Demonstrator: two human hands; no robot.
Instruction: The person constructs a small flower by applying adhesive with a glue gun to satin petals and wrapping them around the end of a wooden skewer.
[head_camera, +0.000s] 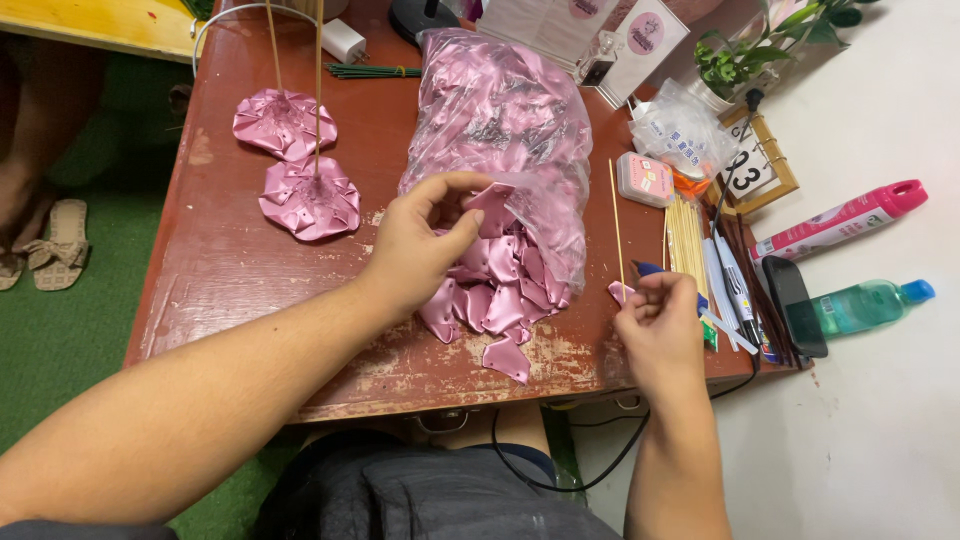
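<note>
My left hand (425, 240) pinches a folded pink satin petal (490, 205) at the mouth of a clear plastic bag (505, 120) stuffed with pink petals. Several loose petals (495, 300) spill from the bag onto the red-brown desk (230, 260). My right hand (660, 325) holds a thin wooden stick (616, 225) upright, with a small pink petal (620, 292) at its lower end by my fingers. Two finished pink ribbon flowers (308, 198) (284, 122) on sticks lie at the desk's left.
A bundle of wooden sticks (685, 240), pens (735, 290) and a small pink box (645, 178) lie at the right. A black phone (795, 305), a green bottle (865, 305) and a pink spray can (850, 218) rest on the white floor. Sandals (55, 245) sit on the green carpet.
</note>
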